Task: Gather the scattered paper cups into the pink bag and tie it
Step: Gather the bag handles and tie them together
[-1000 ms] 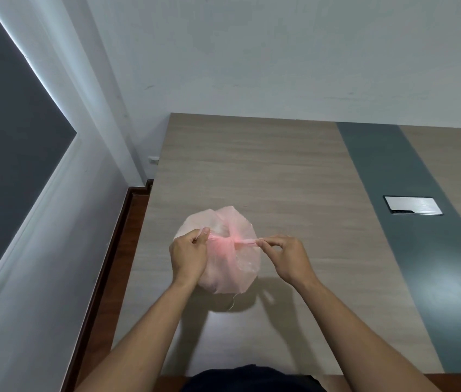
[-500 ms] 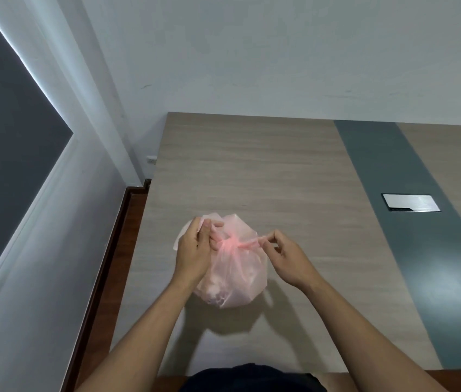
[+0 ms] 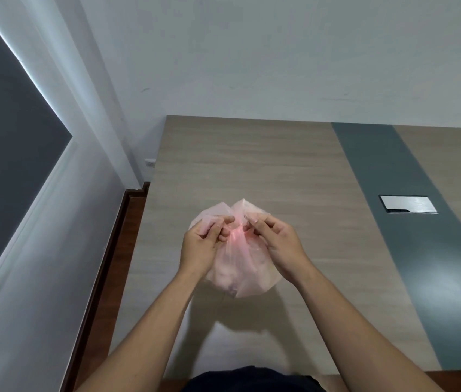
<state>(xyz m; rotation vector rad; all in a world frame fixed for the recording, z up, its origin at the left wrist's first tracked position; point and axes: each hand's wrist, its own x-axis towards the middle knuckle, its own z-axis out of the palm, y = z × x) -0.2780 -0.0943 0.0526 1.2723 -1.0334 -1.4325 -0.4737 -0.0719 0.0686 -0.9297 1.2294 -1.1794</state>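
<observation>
The pink bag [image 3: 239, 274] is a thin, see-through plastic sack, bulging and full, held over the wooden table [image 3: 252, 165] near its front left part. Its top is gathered into a darker pink twist between my hands. My left hand [image 3: 202, 246] pinches the bag's left handle end at the twist. My right hand [image 3: 276, 244] pinches the right handle end, fingertips almost touching the left ones. The bag's loose upper corners stick up behind my fingers. Pale shapes show faintly through the plastic; no loose paper cups are in view.
A grey-green stripe [image 3: 410, 222] runs down the table's right side with a silver cable hatch [image 3: 407, 204] set in it. The table's left edge borders a gap by the white wall and dark window [image 3: 5, 137]. A white wall stands behind the table.
My hands, first apart and pulling the handle ends sideways, have come together over the knot. The bag has shifted slightly right and nearer to me.
</observation>
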